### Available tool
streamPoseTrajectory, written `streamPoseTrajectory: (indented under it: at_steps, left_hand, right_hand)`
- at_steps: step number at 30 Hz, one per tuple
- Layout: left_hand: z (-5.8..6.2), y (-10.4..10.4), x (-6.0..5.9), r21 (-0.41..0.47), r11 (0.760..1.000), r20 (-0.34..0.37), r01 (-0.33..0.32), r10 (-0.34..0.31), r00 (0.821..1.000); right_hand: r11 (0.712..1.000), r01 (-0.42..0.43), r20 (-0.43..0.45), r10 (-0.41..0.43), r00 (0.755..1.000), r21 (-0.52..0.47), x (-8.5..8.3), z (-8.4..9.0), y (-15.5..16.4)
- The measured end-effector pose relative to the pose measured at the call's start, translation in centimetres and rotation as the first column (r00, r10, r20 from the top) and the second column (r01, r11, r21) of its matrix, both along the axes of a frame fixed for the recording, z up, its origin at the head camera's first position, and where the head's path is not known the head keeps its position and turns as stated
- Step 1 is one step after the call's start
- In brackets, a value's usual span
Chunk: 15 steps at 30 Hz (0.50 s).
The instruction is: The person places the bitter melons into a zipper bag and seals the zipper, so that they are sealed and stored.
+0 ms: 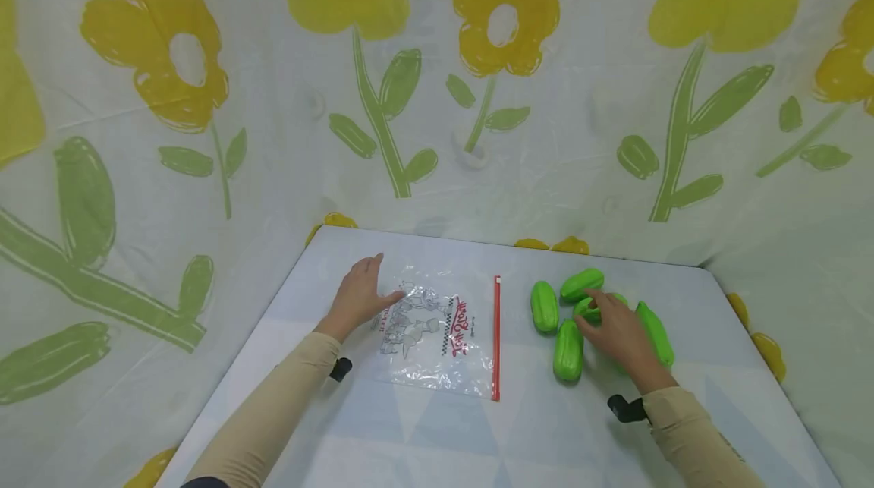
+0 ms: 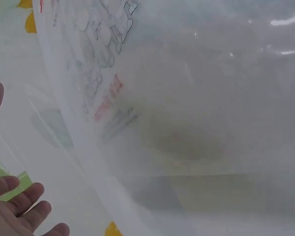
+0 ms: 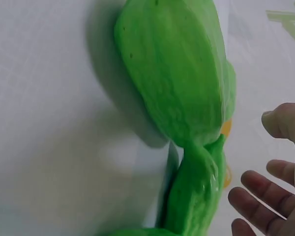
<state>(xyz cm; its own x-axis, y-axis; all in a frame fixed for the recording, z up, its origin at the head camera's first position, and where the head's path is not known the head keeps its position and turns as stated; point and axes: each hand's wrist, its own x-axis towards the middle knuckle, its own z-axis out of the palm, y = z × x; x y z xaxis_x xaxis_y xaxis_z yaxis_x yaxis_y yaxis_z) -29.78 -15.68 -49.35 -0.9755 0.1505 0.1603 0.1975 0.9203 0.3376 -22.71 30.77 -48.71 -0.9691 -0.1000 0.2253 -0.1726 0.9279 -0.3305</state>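
Left hand flat on the far left corner of a clear zip bag, fingers straight, pinning the plastic to the desk rather than gripping it, most likely to keep so light a film from sliding. Bag lying flat in the middle of the desk, red zip strip along its right edge, so the mouth faces the vegetables. Printed cartoon and red lettering showing through the film; nothing visible inside. From the left wrist view, only straight, spread fingertips and blurred plastic close to the lens.

Right hand resting over a cluster of 5 green toy cucumbers on the right of the desk, fingers relaxed and spread, touching the middle cucumber but curled round nothing. Of the rest, 1 at the left of the cluster, nearest the zip, 1 at the far side, 1 nearest, 1 partly under the hand on the right. Cluster just beside the bag, not touching it. In the right wrist view, 2 cucumbers end to end, fingers open beside them.

Flowered sheet draped behind and around the desk.
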Motion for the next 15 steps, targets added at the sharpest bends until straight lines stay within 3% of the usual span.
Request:
streamPoseTrajectory:
  at_steps: [10, 15]
  left_hand:
    - [-0.2, 1.0, 0.6, 0.015, 1.0, -0.009, 0.018, -0.018, 1.0]
    - [-0.3, 1.4, 1.0, 0.037, 0.999, 0.005, 0.034, -0.035, 0.999]
  right_hand:
    - [0.997, -0.004, 0.1, 0.012, 0.995, -0.075, 0.2, -0.1, -1.5]
    - [0.995, -0.032, 0.102, 0.042, 0.994, -0.098, 0.2, -0.3, -2.4]
